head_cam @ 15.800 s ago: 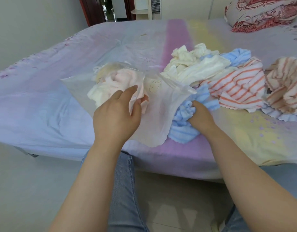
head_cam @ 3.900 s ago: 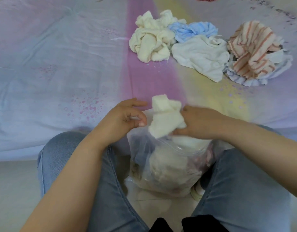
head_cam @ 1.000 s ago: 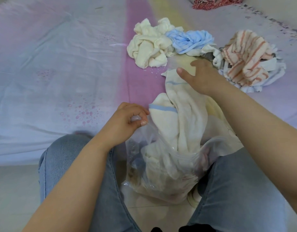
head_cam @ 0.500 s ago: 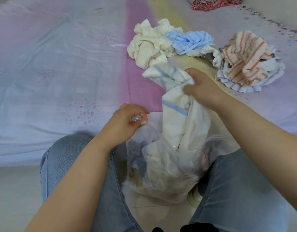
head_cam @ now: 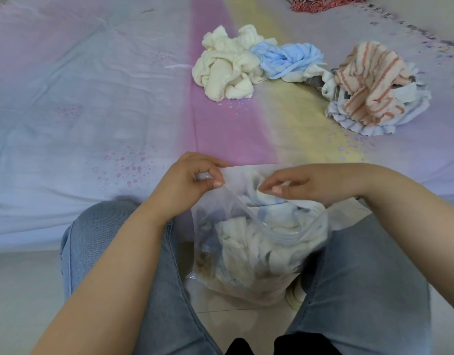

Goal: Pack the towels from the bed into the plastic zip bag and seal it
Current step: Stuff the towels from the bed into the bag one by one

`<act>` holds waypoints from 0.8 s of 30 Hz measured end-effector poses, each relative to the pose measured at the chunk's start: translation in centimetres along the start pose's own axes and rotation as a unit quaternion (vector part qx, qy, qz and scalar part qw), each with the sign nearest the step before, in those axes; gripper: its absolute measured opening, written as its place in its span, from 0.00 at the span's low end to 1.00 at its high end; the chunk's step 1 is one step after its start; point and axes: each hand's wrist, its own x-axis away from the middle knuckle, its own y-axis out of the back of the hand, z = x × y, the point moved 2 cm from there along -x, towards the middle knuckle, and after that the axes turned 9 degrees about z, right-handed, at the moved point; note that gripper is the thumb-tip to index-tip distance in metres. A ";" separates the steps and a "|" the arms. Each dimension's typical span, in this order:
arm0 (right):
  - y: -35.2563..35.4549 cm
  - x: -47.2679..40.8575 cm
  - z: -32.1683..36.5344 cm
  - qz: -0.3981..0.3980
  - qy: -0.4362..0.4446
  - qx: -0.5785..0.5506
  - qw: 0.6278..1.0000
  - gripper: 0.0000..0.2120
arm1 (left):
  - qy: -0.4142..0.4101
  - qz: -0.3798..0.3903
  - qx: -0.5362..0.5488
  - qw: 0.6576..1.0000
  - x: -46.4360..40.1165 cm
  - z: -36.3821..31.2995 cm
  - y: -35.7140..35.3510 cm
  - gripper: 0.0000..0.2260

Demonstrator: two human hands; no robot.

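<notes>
The clear plastic zip bag (head_cam: 249, 267) stands between my knees at the bed's edge, stuffed with several towels. A white towel with blue stripes (head_cam: 269, 203) lies on top inside its open mouth. My left hand (head_cam: 192, 180) pinches the bag's rim at the left corner. My right hand (head_cam: 302, 183) presses fingertips down on the striped towel in the opening. On the bed lie a cream towel (head_cam: 223, 70), a light blue towel (head_cam: 285, 60) and an orange-striped towel (head_cam: 369, 85) on a pale blue one (head_cam: 359, 124).
The bed (head_cam: 92, 98) has a pastel sheet with pink and yellow stripes. A red patterned pillow (head_cam: 320, 1) shows at the top edge. Tiled floor (head_cam: 21, 283) lies below the bed; my jeans-clad legs flank the bag.
My right hand has pushed the blue-striped white towel from above the bed edge down into the bag. My left hand kept its pinch on the rim.
</notes>
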 end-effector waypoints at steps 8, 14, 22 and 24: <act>-5.6 -7.0 -2.1 0.271 -0.134 0.025 0.953 0.16 | 0.000 0.009 -0.014 1.000 0.0 -0.1 -0.3 0.08; -4.9 -7.1 -2.8 0.228 -0.102 0.042 0.967 0.14 | 0.007 0.020 -0.034 0.999 -0.2 0.2 -0.3 0.08; 3.2 -2.5 -5.0 -0.264 0.026 -0.240 0.934 0.10 | -0.047 -0.012 -0.208 0.977 -1.2 0.0 -1.5 0.07; 5.0 -1.8 -7.1 -0.454 0.029 -0.266 0.850 0.13 | -0.058 -0.017 -0.253 0.966 -1.3 -0.5 -2.2 0.10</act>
